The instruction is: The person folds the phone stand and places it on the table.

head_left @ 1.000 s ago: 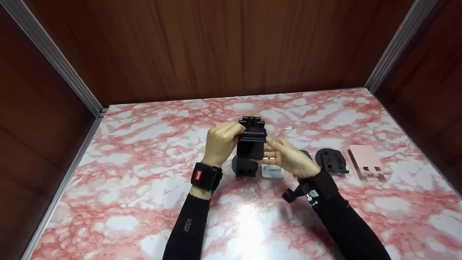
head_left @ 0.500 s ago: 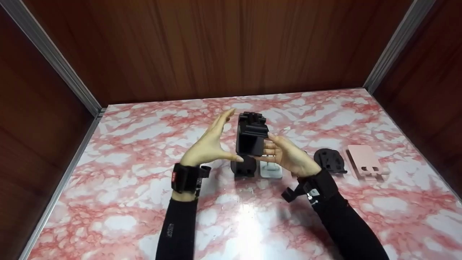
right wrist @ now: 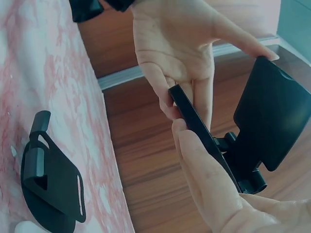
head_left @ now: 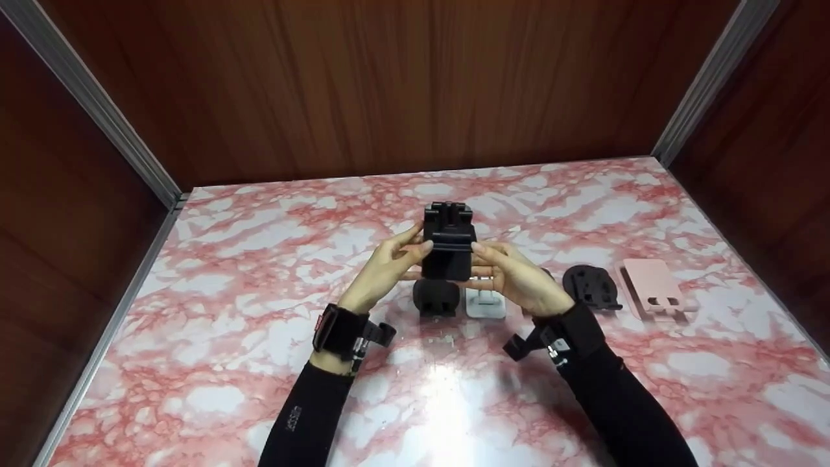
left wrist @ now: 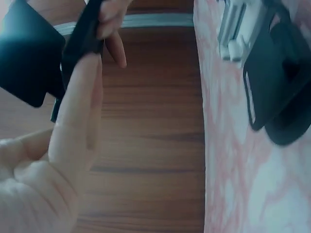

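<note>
I hold a black folding phone stand (head_left: 449, 245) above the marble table (head_left: 214, 363), between both hands. My left hand (head_left: 397, 258) pinches its left edge with thumb and fingers, and my right hand (head_left: 499, 269) grips its right edge. In the right wrist view the right fingers (right wrist: 194, 160) clasp the thin black plate (right wrist: 197, 124), with the left palm (right wrist: 177, 48) behind it and the stand's wider panel (right wrist: 272, 116) to the right. The left wrist view shows a left finger (left wrist: 77, 111) along the stand (left wrist: 29, 58).
Under my hands a round black stand (head_left: 436, 298) and a white stand (head_left: 485, 302) sit on the table. Further right lie another black stand (head_left: 590, 287) and a pink stand (head_left: 656, 290). Wooden walls enclose the table on three sides.
The left hand let go of the stand's top, opened out to the left, then came back and took hold of its left edge. The right hand kept its hold throughout.
</note>
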